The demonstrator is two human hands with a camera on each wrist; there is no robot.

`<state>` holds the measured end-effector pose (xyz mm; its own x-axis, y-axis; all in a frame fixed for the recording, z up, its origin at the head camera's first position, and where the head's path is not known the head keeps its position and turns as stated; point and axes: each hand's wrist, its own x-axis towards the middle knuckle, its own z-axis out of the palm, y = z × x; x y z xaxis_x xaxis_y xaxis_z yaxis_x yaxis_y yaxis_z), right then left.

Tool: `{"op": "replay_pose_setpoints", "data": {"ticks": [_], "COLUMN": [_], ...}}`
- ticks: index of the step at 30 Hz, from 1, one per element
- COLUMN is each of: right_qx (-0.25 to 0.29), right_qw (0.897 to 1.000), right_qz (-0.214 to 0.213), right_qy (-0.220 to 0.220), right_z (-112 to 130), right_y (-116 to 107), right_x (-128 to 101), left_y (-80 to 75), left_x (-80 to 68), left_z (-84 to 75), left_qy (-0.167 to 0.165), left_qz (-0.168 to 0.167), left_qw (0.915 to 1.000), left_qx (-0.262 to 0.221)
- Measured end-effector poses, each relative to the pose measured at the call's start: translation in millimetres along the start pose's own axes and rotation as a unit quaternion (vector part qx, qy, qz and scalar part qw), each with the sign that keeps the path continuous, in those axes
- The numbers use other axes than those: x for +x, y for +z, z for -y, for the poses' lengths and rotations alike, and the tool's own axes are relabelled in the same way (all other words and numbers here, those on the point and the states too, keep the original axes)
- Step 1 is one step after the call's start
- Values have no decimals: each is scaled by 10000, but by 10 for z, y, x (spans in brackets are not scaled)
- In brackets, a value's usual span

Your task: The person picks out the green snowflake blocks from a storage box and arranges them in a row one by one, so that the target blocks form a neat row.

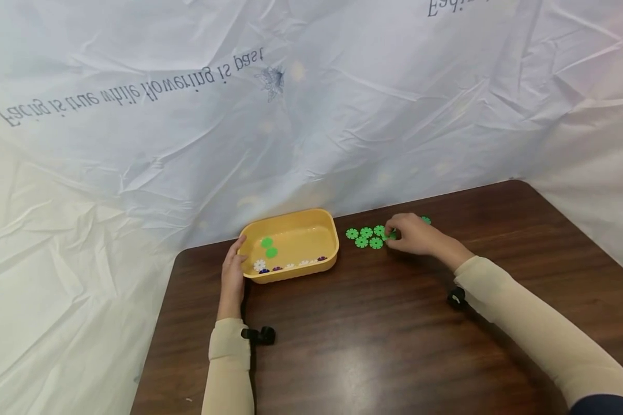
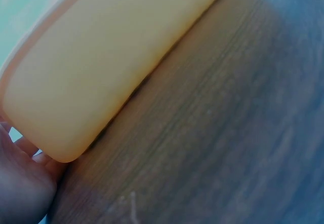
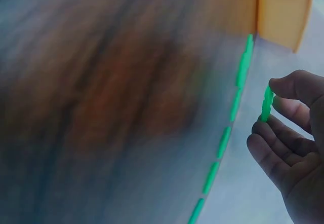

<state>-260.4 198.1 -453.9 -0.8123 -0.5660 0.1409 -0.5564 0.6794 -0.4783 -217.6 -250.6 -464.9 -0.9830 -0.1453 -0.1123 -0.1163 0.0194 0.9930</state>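
Observation:
A yellow tub (image 1: 326, 233) stands on the brown table (image 1: 384, 334); inside it lie two green snowflake discs (image 1: 269, 247) and several white and purple ones (image 1: 289, 266) along the near wall. My left hand (image 1: 233, 271) rests against the tub's left end (image 2: 66, 107), fingers on its rim. Several green discs (image 1: 364, 237) lie in a cluster right of the tub. My right hand (image 1: 414, 234) is at that cluster and pinches one green disc (image 3: 266, 103) between thumb and fingertips, just above the row of flat discs (image 3: 228, 127).
A crumpled white sheet (image 1: 187, 115) with printed text hangs behind and over the table's far and left edges. One green disc (image 1: 426, 219) lies behind the right hand. The tub's corner (image 3: 281, 11) shows in the right wrist view.

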Motion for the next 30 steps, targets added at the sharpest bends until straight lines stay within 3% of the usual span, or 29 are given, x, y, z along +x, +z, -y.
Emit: {"op": "replay_pose_setpoints", "data": {"ticks": [15, 21, 30], "right_qx": [22, -145, -255], "right_qw": [9995, 9996, 9990], "right_qz": [130, 207, -248], "right_qy": [296, 138, 276], "right_z": [-138, -156, -150], "right_y": [57, 80, 64], "right_x": [-49, -9, -20], "left_y": [-6, -31, -23], "left_x": [58, 47, 56], "left_z": [4, 11, 0], "left_qy": [-97, -110, -83], "left_qz": [21, 33, 42], "left_qw": [9999, 9999, 9999], "left_qx": [-114, -111, -78]}}
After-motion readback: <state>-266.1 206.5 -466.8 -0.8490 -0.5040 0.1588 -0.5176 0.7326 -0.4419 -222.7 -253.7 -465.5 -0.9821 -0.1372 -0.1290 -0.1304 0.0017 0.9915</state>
